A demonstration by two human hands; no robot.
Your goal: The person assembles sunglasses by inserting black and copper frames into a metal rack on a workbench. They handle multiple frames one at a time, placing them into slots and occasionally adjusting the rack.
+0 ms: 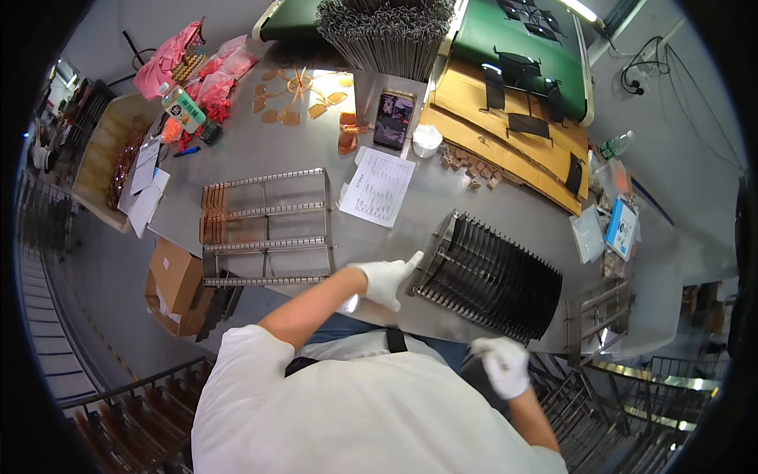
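My left hand (385,284), in a white glove, is over the steel table's front part. Its index finger and thumb are spread, with nothing seen between them, and the fingertip comes close to the left end of a metal rack (427,272). A row of curved black plates (497,276) fills that rack. Low beside the table's front edge, my gloved right hand (503,366) is raised near my body. Its fingers look curled but are blurred, and anything in them is hidden. To the left lies a notched wire rack (267,245) holding several copper-coloured plates (213,213) at its left end.
A printed sheet (379,186), a phone (393,118) and a white cup (427,141) lie beyond my left hand. Cardboard (474,95) with black plates is at the back right, near a green conveyor (482,31). Metal rods (387,47) stand behind. A carton (170,276) stands left.
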